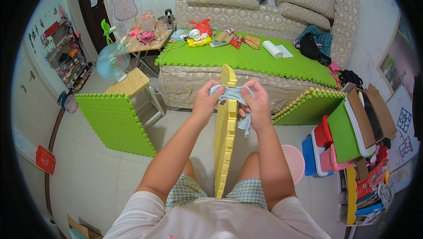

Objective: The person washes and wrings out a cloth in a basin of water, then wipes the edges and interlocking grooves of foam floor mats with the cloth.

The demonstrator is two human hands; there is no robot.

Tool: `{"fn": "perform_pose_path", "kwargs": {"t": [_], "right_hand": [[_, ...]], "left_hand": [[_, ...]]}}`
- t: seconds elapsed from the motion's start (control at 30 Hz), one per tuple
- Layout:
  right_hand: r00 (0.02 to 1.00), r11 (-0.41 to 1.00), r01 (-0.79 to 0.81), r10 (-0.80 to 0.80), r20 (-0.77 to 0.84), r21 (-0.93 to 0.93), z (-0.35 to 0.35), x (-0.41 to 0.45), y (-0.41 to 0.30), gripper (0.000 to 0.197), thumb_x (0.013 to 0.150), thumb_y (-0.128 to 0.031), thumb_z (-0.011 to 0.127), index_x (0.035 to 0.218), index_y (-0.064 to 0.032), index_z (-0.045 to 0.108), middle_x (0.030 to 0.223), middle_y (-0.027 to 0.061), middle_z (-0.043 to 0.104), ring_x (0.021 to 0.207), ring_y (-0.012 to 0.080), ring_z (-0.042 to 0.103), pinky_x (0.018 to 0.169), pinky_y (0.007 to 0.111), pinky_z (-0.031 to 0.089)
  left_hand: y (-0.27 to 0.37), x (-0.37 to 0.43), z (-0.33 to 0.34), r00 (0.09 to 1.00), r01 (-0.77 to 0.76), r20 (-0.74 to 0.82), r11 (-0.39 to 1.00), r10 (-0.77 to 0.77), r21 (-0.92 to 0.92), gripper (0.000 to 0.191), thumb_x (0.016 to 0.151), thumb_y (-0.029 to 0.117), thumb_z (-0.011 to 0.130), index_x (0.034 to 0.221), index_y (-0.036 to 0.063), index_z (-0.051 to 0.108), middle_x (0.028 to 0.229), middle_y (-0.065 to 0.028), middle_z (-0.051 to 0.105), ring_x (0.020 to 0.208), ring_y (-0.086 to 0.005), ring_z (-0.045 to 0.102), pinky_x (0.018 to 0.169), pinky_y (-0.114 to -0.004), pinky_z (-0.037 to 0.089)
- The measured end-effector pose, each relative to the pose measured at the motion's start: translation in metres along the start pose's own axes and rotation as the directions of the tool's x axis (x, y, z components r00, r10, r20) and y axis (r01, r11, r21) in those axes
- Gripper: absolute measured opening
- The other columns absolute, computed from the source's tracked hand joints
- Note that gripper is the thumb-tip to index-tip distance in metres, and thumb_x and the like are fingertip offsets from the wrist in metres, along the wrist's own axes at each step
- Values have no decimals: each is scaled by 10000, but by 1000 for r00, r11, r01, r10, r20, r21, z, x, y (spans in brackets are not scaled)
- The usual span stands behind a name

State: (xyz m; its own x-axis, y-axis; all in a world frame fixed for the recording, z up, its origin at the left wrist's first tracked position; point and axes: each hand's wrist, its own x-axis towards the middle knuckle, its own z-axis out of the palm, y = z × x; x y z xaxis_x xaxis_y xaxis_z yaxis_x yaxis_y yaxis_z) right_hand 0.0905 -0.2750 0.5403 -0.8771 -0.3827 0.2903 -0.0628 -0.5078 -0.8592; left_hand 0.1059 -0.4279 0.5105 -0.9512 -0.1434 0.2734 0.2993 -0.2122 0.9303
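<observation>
A yellow interlocking foam mat (225,140) stands on edge between my legs, its toothed rim facing up towards me. Across that rim lies a light blue cloth (234,94), draped over the teeth and bunched at both sides. My left hand (207,98) grips the cloth's left end, thumb on top. The other end is in my right hand (257,102), with a loose tail of cloth hanging below the fingers. Some of the fingers are hidden behind the cloth and the mat.
A green foam mat (112,123) leans upright against a wooden stool (129,82) at left. More mats (310,106) stand at right, beside stacked storage bins (330,140) and a pink basin (292,163). Ahead is a sofa (195,80) covered with green mats, bearing a paper towel roll (272,49).
</observation>
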Motion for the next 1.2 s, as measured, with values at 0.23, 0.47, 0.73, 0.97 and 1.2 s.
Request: {"fn": "perform_pose_path", "kwargs": {"t": [0.23, 0.47, 0.73, 0.97, 1.2], "right_hand": [[997, 997, -42, 38, 69, 58, -9, 6, 6, 154, 837, -159, 587, 800, -65, 471, 624, -19, 493, 431, 20, 368, 375, 170, 291], [996, 997, -76, 75, 40, 34, 1, 13, 51, 169, 878, -212, 542, 806, -84, 459, 597, -43, 452, 421, 17, 349, 375, 163, 295], [955, 977, -209, 195, 223, 41, 2, 14, 37, 145, 853, -176, 568, 813, -48, 514, 642, -19, 494, 521, 53, 423, 488, 194, 372], [985, 994, -88, 78, 154, 59, 14, 10, 25, 181, 843, -217, 600, 821, -50, 532, 665, -14, 523, 498, 43, 408, 461, 176, 345], [998, 995, -19, 25, 65, -99, 18, 15, 31, 207, 840, -239, 618, 776, -63, 529, 631, -48, 500, 482, 0, 368, 408, 161, 255]], "left_hand": [[18, -6, 6, 992, 119, -17, 976, -125, -183, 146, 887, 216, 508, 833, 80, 508, 718, 16, 535, 608, -56, 472, 527, -200, 376], [34, -14, 3, 996, 70, -36, 945, -86, -319, 172, 877, 280, 478, 829, 116, 488, 731, 20, 528, 594, -42, 478, 481, -181, 347], [21, -26, -9, 994, -43, -107, 930, 4, -364, 223, 871, 323, 551, 834, 113, 485, 703, 40, 517, 585, -32, 466, 484, -185, 353], [-2, -13, -38, 1000, -4, 14, 978, 7, -209, 200, 826, 264, 632, 832, 114, 500, 692, 67, 480, 574, -14, 395, 494, -167, 297], [22, -12, -38, 999, 37, 41, 997, -34, -67, 114, 836, 175, 599, 888, 99, 531, 722, 61, 498, 610, -18, 396, 525, -172, 304]]}}
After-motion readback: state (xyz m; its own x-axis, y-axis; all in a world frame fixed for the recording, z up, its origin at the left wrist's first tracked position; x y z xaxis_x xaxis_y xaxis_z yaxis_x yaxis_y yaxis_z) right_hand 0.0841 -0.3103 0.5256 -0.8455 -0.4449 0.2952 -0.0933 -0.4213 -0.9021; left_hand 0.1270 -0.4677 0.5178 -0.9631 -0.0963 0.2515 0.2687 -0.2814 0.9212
